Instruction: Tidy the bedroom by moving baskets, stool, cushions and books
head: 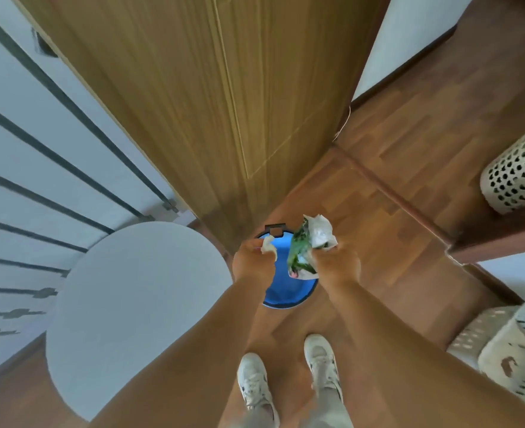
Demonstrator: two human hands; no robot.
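I stand over a small round blue bin (285, 288) on the wooden floor, both arms stretched down above it. My left hand (253, 261) pinches a small crumpled white scrap (268, 247) over the bin's rim. My right hand (336, 264) grips a crumpled green and white wrapper (309, 245) held above the bin's opening. A white perforated basket (520, 174) lies at the right edge. Two more cream baskets (514, 353) sit at the lower right.
A round white table top (137, 304) is close on my left, beside a white wall with dark stripes. A wooden door (211, 103) rises straight ahead behind the bin. My white shoes (285, 378) stand on the floor just short of the bin.
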